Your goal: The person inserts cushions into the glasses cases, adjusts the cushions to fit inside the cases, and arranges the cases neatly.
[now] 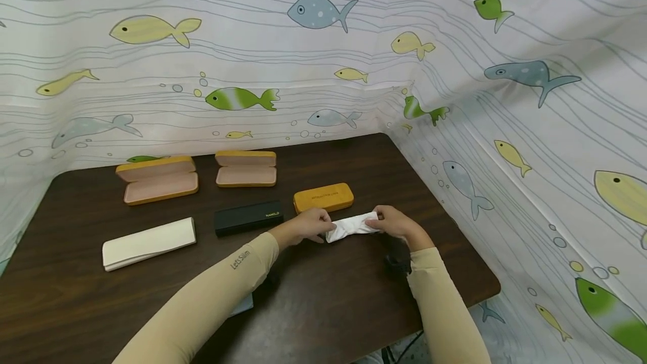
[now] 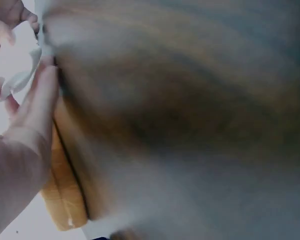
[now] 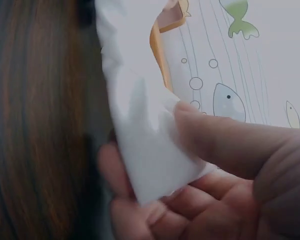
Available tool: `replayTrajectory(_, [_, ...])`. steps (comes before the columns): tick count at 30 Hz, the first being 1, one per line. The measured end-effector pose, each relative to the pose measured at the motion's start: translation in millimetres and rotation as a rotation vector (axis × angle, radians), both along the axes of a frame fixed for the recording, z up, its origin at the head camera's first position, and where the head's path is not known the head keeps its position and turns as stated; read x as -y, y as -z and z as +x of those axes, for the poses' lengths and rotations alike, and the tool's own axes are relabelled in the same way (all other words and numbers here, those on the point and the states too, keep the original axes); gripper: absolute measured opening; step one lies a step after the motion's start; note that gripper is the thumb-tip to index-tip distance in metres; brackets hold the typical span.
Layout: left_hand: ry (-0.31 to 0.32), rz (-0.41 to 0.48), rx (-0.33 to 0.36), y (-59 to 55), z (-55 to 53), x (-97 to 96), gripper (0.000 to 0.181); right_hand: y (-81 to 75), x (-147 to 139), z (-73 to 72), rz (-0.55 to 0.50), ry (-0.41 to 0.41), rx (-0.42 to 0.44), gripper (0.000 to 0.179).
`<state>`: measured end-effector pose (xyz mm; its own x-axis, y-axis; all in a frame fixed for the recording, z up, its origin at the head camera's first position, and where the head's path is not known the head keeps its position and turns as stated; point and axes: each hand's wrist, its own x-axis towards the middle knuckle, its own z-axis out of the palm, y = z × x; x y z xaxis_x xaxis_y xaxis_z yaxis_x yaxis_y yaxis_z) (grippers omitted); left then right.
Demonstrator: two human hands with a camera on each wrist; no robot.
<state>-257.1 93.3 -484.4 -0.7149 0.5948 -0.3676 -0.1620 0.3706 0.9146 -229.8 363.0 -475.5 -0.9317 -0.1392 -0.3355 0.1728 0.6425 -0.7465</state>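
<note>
So there's a big fish-print sheet (image 1: pixel 242 60) hanging behind the table and running down its right side, all wavy lines and bubbles. The dark brown table (image 1: pixel 323 296) is sitting in front of it, wood grain showing. A person's arms are reaching in over it, both wearing cream sleeves (image 1: pixel 202 296), and the left one is showing "Let's Slim" lettering.

Over on the left, a folded cream sheet (image 1: pixel 149 243) is lying near the black case (image 1: pixel 249 218). Behind that pair, a wide yellow case (image 1: pixel 160 181) is standing with its lid up, showing a pinkish lining, and a narrower yellow case (image 1: pixel 246 169) is doing the same to its right. The closed yellow case (image 1: pixel 323 198) is lying flat right of the black one, with some dark print on its lid. A pale blue thing (image 1: pixel 242 305) is poking out by the left forearm, mostly hidden, so I can't tell what it is.

Down to the small stuff: the white cloth (image 1: pixel 351 227) is stretching between both hands, just on the near side of the closed yellow case. The right hand (image 1: pixel 399 223) is pinching its right end between thumb and fingers. The left hand (image 1: pixel 308 224) is pinching the other end, though the left wrist view is pretty blurry.
</note>
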Motion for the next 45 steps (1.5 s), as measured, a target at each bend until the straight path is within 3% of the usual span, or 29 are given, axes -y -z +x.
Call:
replayTrajectory(5, [-0.051,0.072,0.121,6.0,1.5,-1.4,0.012,1.9,3.3,0.6,-0.159,0.055,0.037,0.032])
replayTrajectory(9, [-0.042,0.071,0.137,9.7,1.3,-1.1,0.023,2.7,5.5,-0.1,-0.163,0.054,0.052,0.041])
replayTrajectory(16, [-0.042,0.076,0.176,10.9,-3.6,5.4,0.029,7.5,8.3,-4.1,-0.137,0.093,0.073,0.038])
replayTrajectory(30, [-0.066,0.177,0.174,2.3,-5.4,37.1,0.034,-2.1,19.8,-8.3,-0.241,0.000,0.062,0.045])
replayTrajectory(45, [-0.098,0.187,0.166,-7.6,-7.8,92.8,0.037,-7.1,71.1,-18.4,-0.354,-0.102,0.062,0.042])
